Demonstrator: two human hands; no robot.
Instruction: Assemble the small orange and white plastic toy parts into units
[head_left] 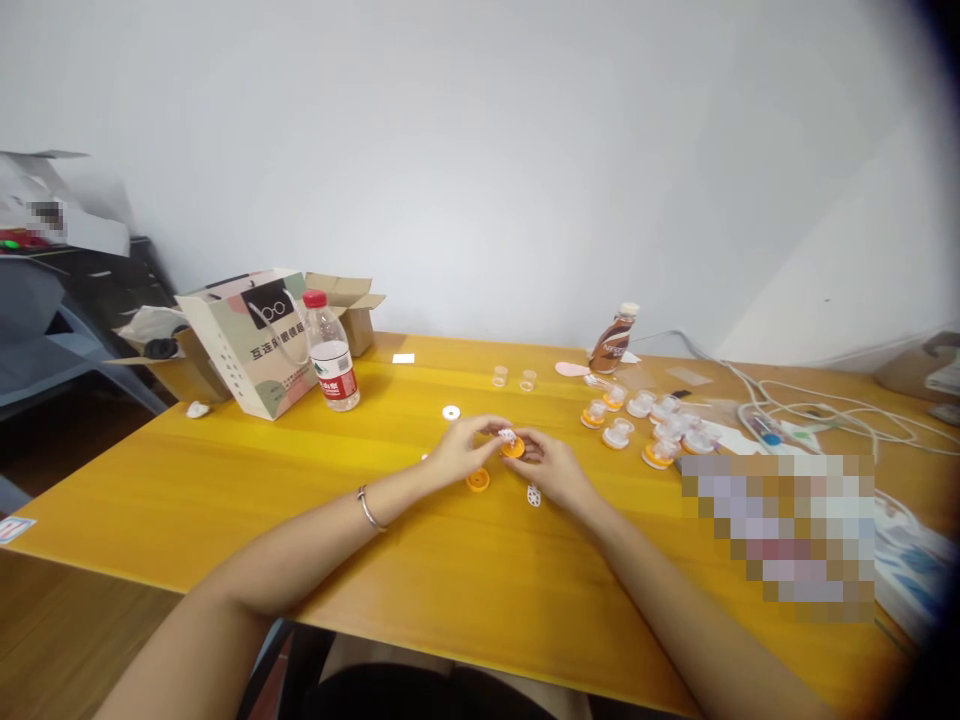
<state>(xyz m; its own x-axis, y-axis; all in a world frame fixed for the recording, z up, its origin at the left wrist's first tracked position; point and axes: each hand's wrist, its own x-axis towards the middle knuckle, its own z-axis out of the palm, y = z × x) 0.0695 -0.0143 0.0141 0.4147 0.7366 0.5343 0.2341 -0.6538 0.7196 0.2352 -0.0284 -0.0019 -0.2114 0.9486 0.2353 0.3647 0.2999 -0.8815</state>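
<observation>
Both hands meet over the middle of the yellow table (225, 480). My left hand (463, 448) and my right hand (551, 468) pinch a small orange disc (513, 447) with a white piece on top of it, held between the fingertips of both. A bracelet circles my left wrist. Just below the hands a second orange disc (478, 481) lies flat on the table. A small white perforated piece (533, 495) sits beside my right hand. A white ring (451, 412) lies a little farther back.
A water bottle (331, 352), a paper bag (255, 340) and cardboard boxes stand at the back left. Several orange-and-clear assembled pieces (645, 425) cluster at the right, near a brown bottle (615, 340). White cables (810, 410) run along the right side.
</observation>
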